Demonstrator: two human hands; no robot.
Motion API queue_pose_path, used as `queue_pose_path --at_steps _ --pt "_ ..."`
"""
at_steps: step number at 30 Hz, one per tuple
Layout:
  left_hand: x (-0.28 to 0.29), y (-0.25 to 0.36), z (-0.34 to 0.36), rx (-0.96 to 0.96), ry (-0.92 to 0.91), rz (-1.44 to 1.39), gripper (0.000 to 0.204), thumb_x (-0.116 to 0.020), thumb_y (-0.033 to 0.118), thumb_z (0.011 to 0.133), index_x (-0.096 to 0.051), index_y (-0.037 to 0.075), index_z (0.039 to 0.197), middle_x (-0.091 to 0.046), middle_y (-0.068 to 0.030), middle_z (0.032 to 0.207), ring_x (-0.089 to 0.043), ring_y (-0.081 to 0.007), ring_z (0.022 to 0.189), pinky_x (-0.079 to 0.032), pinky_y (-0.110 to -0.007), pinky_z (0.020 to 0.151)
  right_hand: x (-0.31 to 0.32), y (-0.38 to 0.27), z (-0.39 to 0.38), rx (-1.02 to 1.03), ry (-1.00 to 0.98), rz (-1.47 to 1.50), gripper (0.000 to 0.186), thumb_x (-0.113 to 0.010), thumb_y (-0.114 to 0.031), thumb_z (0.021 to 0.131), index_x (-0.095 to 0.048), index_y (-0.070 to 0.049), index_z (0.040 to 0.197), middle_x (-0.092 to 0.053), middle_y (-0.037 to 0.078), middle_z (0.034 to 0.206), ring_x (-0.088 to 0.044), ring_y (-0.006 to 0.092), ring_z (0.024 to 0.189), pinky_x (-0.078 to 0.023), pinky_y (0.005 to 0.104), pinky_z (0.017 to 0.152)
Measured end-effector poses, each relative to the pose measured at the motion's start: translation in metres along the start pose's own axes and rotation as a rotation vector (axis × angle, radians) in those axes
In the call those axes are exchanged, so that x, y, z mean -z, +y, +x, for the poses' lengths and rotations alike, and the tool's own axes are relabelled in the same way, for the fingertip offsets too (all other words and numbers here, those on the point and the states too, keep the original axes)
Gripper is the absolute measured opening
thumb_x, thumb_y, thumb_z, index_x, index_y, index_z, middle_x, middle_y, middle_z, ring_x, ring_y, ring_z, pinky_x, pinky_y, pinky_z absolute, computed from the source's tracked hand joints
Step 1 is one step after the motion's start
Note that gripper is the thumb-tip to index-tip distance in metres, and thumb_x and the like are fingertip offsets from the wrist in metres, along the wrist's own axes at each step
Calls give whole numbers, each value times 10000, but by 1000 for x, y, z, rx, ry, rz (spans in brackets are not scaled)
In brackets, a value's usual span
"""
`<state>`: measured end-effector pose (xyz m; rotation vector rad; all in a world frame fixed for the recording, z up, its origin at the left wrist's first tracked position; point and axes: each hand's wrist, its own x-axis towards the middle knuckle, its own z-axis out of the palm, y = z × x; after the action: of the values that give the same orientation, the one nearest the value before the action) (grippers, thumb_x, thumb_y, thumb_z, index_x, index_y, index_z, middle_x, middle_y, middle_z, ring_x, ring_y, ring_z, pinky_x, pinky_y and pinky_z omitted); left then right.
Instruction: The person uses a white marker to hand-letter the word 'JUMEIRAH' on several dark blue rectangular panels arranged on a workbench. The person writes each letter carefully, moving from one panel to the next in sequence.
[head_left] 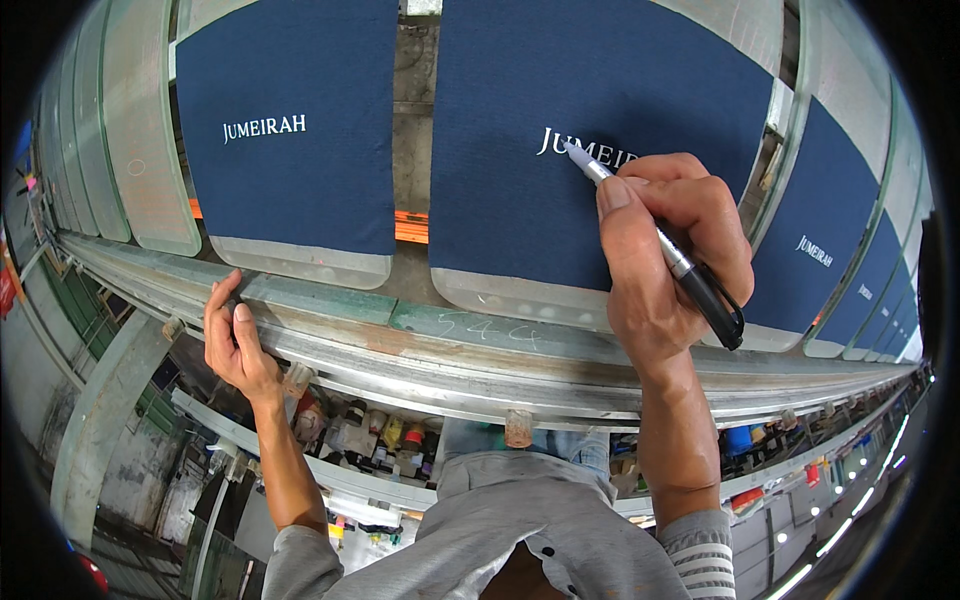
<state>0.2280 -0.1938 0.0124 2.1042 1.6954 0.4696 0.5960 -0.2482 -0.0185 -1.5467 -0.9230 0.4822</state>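
My right hand (665, 250) holds a silver and black pen (680, 255), its pale tip on the white lettering of a navy fabric panel (510, 220). Part of that lettering is hidden behind my fingers. The panel lies flat on a pale board with a rounded corner. My left hand (240, 345) is at the edge of the long metal rail (330, 325), below a second navy panel (290, 190) with the same white print. Its fingers are curled toward the thumb around a small dark spot that I cannot make out.
More navy panels (825, 220) on boards continue to the right along the rail. Bare translucent boards (150, 150) stand at the left. Under the rail, a shelf holds several bottles and containers (400, 440). An orange strip (411, 227) shows between the two nearest boards.
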Motion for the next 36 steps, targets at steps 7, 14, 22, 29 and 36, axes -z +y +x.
queue_pose_path --at_steps 7,14,22,29,36 --pt "0 2 0 10 5 7 308 -530 148 977 -509 -26 723 -685 -169 1150 -608 -270 1103 -373 -462 1082 0 0 0 -12 -2 31 95 -707 23 703 -614 7 696 -617 99 641 -572 137 508 -415 243 430" --pt "1 0 0 24 1 5 315 -531 157 977 -508 -25 720 -686 -170 1146 -610 -266 1098 -368 -468 1089 1 -1 1 -17 -17 18 95 -710 21 706 -616 8 698 -620 101 646 -575 134 512 -417 239 433" --pt "0 3 1 15 9 4 336 -538 175 981 -495 -16 708 -686 -172 1143 -612 -256 1075 -368 -471 1091 1 0 1 -15 -20 11 98 -714 14 708 -618 5 697 -622 103 648 -577 133 511 -421 238 431" --pt "0 3 0 40 4 19 344 -537 179 983 -490 -14 702 -687 -173 1142 -615 -254 1067 -371 -470 1089 1 -1 1 -11 -12 17 95 -712 15 706 -618 6 698 -622 105 641 -580 133 512 -426 237 432" --pt "0 2 0 39 6 0 342 -537 172 982 -486 -15 700 -686 -177 1145 -614 -260 1078 -374 -463 1083 0 1 2 -1 -16 30 92 -711 14 706 -620 6 698 -625 110 643 -580 134 511 -423 238 433"
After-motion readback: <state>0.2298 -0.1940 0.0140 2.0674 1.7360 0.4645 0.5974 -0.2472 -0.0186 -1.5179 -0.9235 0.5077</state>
